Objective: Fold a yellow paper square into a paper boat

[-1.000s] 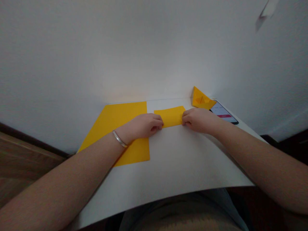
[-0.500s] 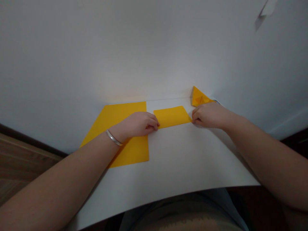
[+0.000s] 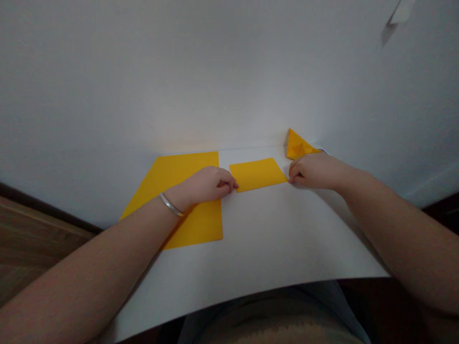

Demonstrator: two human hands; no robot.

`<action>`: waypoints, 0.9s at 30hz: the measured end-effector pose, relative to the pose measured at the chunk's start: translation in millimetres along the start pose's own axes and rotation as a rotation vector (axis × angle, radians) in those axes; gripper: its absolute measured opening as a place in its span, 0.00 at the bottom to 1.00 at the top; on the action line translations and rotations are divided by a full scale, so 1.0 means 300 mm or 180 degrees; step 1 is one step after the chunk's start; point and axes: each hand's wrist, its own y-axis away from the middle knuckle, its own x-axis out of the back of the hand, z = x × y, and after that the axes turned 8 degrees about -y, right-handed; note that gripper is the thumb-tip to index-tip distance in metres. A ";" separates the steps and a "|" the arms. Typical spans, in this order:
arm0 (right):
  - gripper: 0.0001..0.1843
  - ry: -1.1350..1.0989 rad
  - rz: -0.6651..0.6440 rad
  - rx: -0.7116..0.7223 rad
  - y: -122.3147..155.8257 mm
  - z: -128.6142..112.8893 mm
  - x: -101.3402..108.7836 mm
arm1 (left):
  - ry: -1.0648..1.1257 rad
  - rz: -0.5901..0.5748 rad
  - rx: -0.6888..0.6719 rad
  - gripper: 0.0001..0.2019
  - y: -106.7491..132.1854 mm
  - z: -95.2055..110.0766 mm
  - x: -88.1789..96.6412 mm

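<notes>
A small folded sheet of yellow paper (image 3: 258, 174) lies flat on the white table, its near edge slightly slanted. My left hand (image 3: 214, 183), with a silver bangle at the wrist, is closed, its fingertips at the paper's near left corner. At the near right corner, the curled fingers of my right hand (image 3: 311, 171) pinch the paper's tip. Under my left hand and forearm rests a larger yellow sheet (image 3: 201, 227), partly covered by them. Just behind my right hand stands a folded yellow paper shape (image 3: 294, 145) with a pointed top.
The white tabletop (image 3: 272, 239) meets a pale wall (image 3: 229, 71) at the back. Its front edge runs close to my body. On the left, a wooden piece of furniture (image 3: 36, 239) stands beside the table. Something white sticks out from the wall (image 3: 403, 12) at upper right.
The right corner of the small paper, slightly raised before, now lies flatter. My right hand has shifted slightly to the right, and my left fingers have loosened a little at the left corner.
</notes>
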 end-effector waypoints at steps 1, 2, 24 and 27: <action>0.14 0.0049 -0.0060 0.0005 0.000 -0.007 0.003 | -0.0055 0.0010 0.0113 0.13 -0.004 0.009 -0.003; 0.14 0.0112 -0.0085 0.0005 0.000 -0.017 0.007 | -0.0134 0.0082 0.0293 0.13 -0.009 0.021 -0.006; 0.23 -0.0457 0.0826 0.0297 -0.065 -0.129 -0.080 | 0.0015 0.0876 0.1395 0.24 -0.053 0.026 -0.048; 0.25 -0.0655 0.0917 0.0262 -0.067 -0.124 -0.093 | 0.0445 0.1191 0.1291 0.22 -0.047 0.035 -0.038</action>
